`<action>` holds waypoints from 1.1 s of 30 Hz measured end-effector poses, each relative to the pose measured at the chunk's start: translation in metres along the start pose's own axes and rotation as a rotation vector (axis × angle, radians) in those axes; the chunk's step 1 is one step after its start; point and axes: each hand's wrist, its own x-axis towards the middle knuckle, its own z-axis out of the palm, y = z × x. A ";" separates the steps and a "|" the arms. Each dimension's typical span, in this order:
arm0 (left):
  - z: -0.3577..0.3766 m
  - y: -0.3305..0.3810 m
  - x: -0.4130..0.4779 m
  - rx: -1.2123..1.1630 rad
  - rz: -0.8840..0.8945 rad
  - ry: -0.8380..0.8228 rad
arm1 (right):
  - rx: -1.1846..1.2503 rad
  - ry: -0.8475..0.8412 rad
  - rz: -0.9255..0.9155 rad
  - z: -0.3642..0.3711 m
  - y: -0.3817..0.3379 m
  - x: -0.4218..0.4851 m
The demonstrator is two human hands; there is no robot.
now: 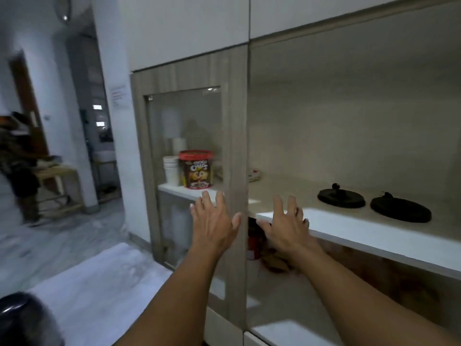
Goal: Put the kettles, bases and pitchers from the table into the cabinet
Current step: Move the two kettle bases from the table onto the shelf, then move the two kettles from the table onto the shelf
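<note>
Both hands up in front of the cabinet (189,73), palms fwd, fingers spread wide, nothing held in either. Left hand (212,221) is over the glass door (184,136), thumb at the door's wooden frame; can't tell if it actually touches. Right hand (287,226) is at the front edge of the white shelf (374,236) on the open side, fingers reaching over the edge. On that shelf, well to the right of the hands, two black round bases (340,197) sit flat side by side w/ a small gap, the right one (400,210) nearer the shelf front. Behind the glass: a stack of white cups (171,171) just beside a red-lidded choco tub (197,171). A red item (254,243) on the lower level below the shelf, too blurred to tell more. Bottom left, part of a dark rounded thing (22,320) w/ a shiny rim, prob on the white table (99,283) – can't tell what it is. A blurred person (17,171) stands far left by a doorway
</note>
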 end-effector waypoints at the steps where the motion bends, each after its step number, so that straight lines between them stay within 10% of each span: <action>1: -0.013 -0.023 -0.008 0.017 -0.039 0.002 | 0.009 -0.019 -0.039 0.008 -0.026 -0.008; 17: -0.192 -0.382 -0.264 0.342 -0.673 -0.029 | 0.125 -0.497 -0.559 0.195 -0.385 -0.259; 33: -0.132 -0.470 -0.274 -0.081 -1.101 0.003 | 0.150 -0.596 -0.425 0.304 -0.432 -0.248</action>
